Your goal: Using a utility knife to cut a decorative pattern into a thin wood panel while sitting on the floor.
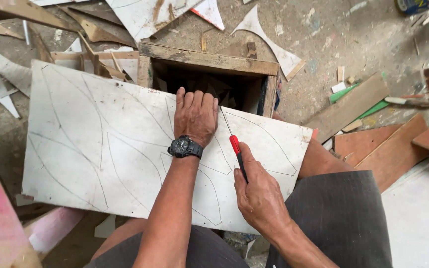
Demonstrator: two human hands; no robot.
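Two bare hands work over a white board (100,149) marked with curved pencil outlines, which lies across the person's knees and the near edge of a wooden box (209,62). On the left, the left hand (194,116), with a black wristwatch (185,147) at the wrist, lies palm down and flat on the board, fingers together and reaching to the board's far edge, where they curl slightly over it. Just to its right, the right hand (259,193) is closed around a thin saw (234,141) with a red and black handle; its narrow blade runs up along the board beside the left hand's fingers. Behind the board, the open wooden box is dark inside and holds what look like pale offcuts, though they are too shadowed to tell clearly. Farther right, brown wooden planks (373,144) and white scraps lie scattered on the dusty floor.
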